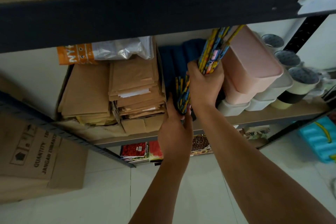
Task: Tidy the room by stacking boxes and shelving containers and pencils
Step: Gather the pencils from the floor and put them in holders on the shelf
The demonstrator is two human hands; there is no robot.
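Head view caught it all, and there was only the one view to go by. The right hand had its grip wrapped round a bundle of patterned pencils, fingers curled tight about the middle of the bunch, the far ends fanning up under the dark shelf beam. That bundle sat just left of the pink container, touching or very nearly touching its side; which, I couldn't tell. The left hand was lower, its grip curled round a second, shorter bunch of pencils, below and left of the pink container, in front of a dark blue folded cloth. Further left of the container lay a stack of brown envelopes; right of it stood grey lidded tubs and patterned cups.

By my reckoning these pencils were light, stiff and smooth-coated, so loose ones could slide out of a bunch. A firm hold round the middle looked the safest place, both ends kept level. They'd want laying down flat beside the container, with care for the points.
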